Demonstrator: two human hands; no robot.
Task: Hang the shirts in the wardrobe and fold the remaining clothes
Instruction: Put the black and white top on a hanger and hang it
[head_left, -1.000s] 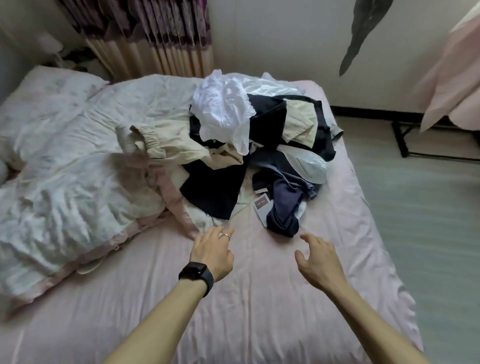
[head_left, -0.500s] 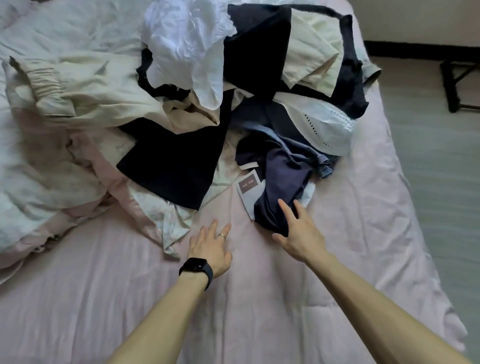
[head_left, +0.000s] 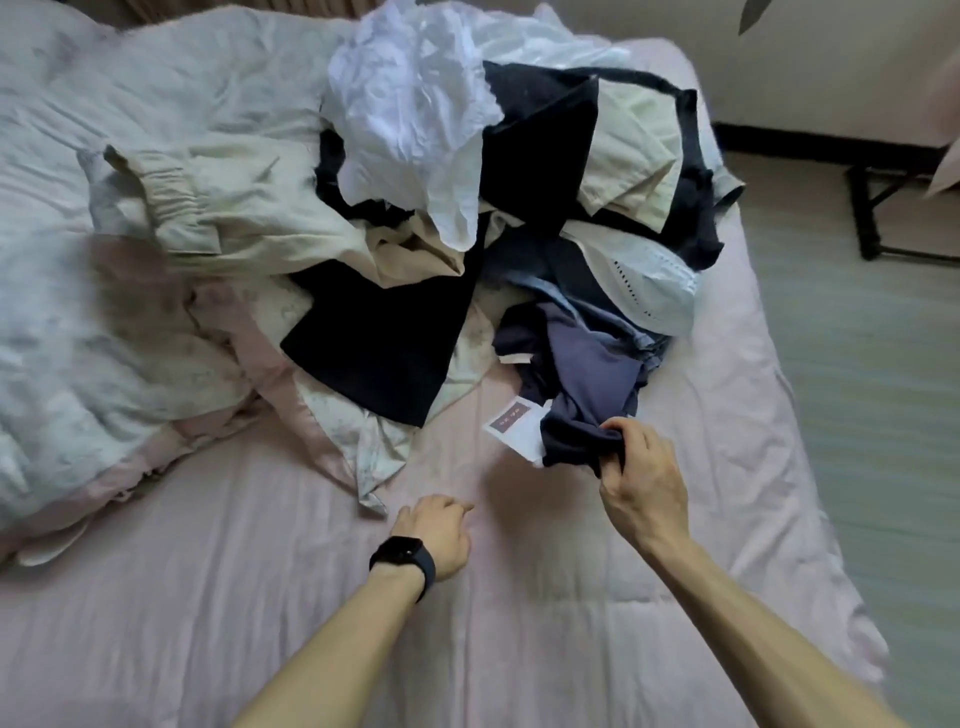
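A heap of clothes lies on the bed with the pink sheet: a crumpled white shirt on top, cream trousers to the left, a black garment in the middle, a pale blue garment to the right. At the heap's near edge my right hand grips the end of a dark blue-grey garment, beside its white tag. My left hand, with a black watch on the wrist, rests on the sheet with loosely curled fingers and holds nothing.
A rumpled white-and-pink duvet covers the bed's left half. To the right of the bed is bare grey floor, with a black metal rack foot near the wall.
My right hand has closed on the end of the dark blue-grey garment it was touching. My left hand's fingers have curled in on the sheet. The view has drawn back slightly.
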